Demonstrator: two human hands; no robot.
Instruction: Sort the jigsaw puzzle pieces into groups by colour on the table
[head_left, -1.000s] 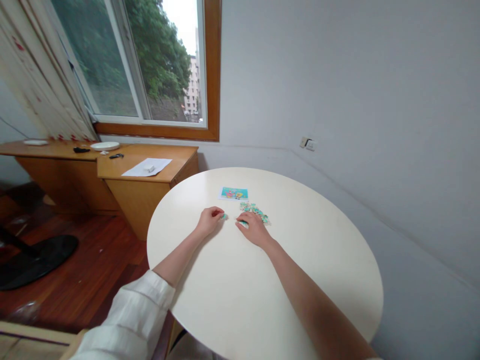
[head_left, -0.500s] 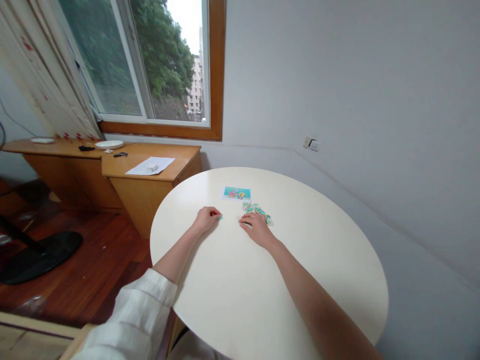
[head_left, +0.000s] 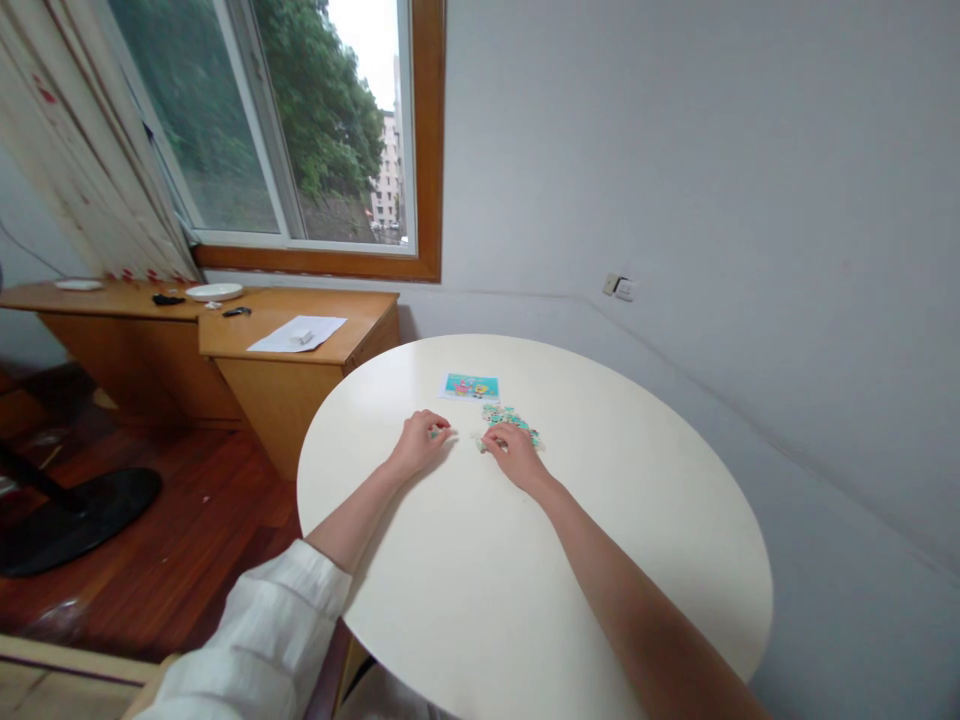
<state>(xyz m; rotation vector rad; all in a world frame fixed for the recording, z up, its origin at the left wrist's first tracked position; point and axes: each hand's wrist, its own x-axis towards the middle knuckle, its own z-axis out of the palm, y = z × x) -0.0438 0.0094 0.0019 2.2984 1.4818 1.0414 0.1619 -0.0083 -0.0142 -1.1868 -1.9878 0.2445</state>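
Note:
A small heap of teal jigsaw pieces lies on the round cream table, just in front of a little picture card. My right hand rests on the near edge of the heap, its fingers curled down onto the pieces. To its left, my left hand lies on the table with its fingers pinched on a single teal jigsaw piece. The two hands are a short gap apart.
Behind the table's left side stands a wooden desk with a sheet of paper and a white plate. A window is above it. A grey wall with a socket runs along the right.
My right hand has slid slightly left and forward onto the heap's near edge. My left hand stays in place, still pinching its piece. The camera shifted a little.

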